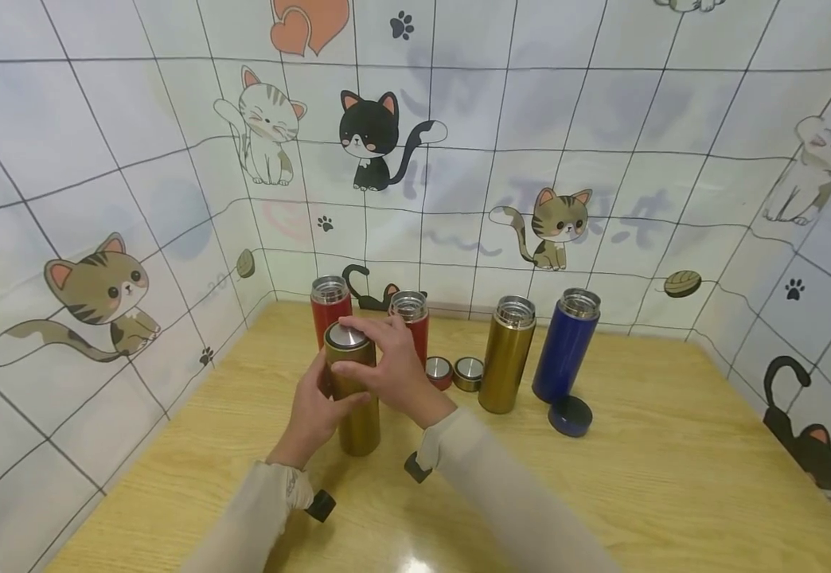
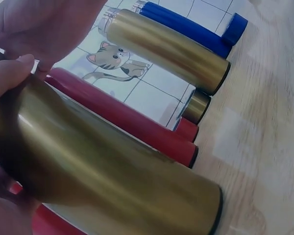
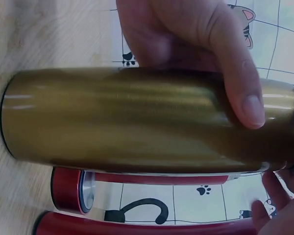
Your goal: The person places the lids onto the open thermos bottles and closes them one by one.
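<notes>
A gold thermos bottle stands upright at the front left, its steel-topped lid on its mouth. My left hand grips the body from the left, and its thumb lies across the gold side in the right wrist view. From the right, my right hand holds the lid, fingers over the far edge and thumb at the near side. Close behind are two red thermos bottles with bare steel mouths: one to the left, the other partly hidden by my right hand.
To the right, a second gold bottle and a blue bottle stand without lids. A red lid and a gold lid lie between the bottles; a blue lid lies before the blue bottle. Cat-print walls enclose the wooden table.
</notes>
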`<state>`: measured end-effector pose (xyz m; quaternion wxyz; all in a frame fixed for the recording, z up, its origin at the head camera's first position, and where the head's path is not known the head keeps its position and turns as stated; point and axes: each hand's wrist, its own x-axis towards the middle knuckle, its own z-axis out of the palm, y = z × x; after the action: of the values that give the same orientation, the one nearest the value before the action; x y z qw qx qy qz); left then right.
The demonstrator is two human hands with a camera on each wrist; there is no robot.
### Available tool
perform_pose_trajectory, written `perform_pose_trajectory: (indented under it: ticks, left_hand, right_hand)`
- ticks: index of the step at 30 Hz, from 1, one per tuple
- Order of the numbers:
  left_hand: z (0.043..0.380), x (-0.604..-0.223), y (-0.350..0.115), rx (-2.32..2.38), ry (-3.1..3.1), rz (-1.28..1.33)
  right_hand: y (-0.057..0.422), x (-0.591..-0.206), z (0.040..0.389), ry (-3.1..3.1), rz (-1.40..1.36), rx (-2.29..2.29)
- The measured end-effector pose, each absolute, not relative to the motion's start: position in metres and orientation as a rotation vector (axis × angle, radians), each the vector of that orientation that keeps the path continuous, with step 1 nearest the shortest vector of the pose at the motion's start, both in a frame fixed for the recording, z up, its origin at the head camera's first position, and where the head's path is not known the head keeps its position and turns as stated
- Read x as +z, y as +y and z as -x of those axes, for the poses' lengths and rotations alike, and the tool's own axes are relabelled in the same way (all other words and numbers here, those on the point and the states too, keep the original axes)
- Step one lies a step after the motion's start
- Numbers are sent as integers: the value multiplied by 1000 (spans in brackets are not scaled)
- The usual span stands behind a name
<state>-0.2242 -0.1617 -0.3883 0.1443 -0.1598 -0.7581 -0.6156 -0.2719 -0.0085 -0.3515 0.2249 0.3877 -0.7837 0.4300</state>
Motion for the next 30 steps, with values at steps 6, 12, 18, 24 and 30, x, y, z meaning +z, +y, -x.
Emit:
perform_pose_trajectory:
  ticks: [6, 12, 18, 24, 30]
  left_hand:
    - [230, -391, -164, -1753, -2226, 408]
    - [245, -410, -168, -1759, -2204, 342]
    - [257, -422, -172, -1720, -2131, 319]
    - [262, -426, -175, -1685, -2094, 314]
    - [268, -430, -177, -1667, -2023, 314]
  right_hand:
    - [-11, -355, 269, -2233, -965, 1409]
    - [-13, -369, 270, -2226, -942, 1477]
    - [-12, -381, 271, -2203, -959, 1531]
    - [-12, -392, 271, -2272, -974, 1632]
    - [-11, -406, 275, -2322, -955, 1624]
